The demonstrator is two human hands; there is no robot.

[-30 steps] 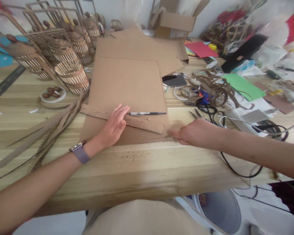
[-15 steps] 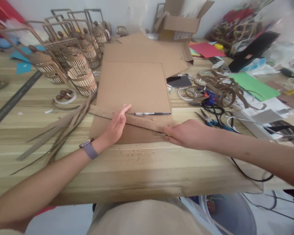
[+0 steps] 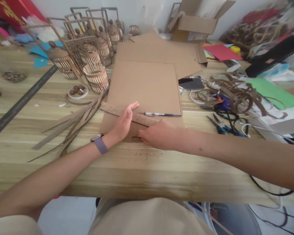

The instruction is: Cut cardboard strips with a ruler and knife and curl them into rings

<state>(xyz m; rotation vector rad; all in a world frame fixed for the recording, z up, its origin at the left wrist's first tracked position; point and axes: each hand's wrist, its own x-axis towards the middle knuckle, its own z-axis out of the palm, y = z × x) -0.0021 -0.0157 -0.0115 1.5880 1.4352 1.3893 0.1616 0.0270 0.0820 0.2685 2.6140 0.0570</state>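
A flat brown strip [image 3: 143, 118] lies slantwise across the cardboard sheet [image 3: 144, 81]. The edge of my left hand [image 3: 123, 124] rests on the strip, its fingers stretched out and the palm facing right. Just to the right, my right hand [image 3: 159, 134] is closed at the strip's lower edge. From that fist a thin pointed tool [image 3: 136, 137] sticks out to the left; its handle is hidden by the fingers. A pen [image 3: 163, 114] lies just beyond the strip. Dark crumbs [image 3: 142, 152] are scattered on the wood nearer to me.
Lantern-like slatted baskets [image 3: 96, 76] with tall handles crowd the back left, beside a white dish of brown beads [image 3: 77, 92]. Loose strips [image 3: 73, 122] lie left. Pliers [image 3: 218, 123], coiled strips [image 3: 242, 101] and a phone [image 3: 192, 83] are on the right.
My right hand has slid left along the strip with the tool, closer to my left hand. My left hand stays on the strip. The whole view has shifted slightly.
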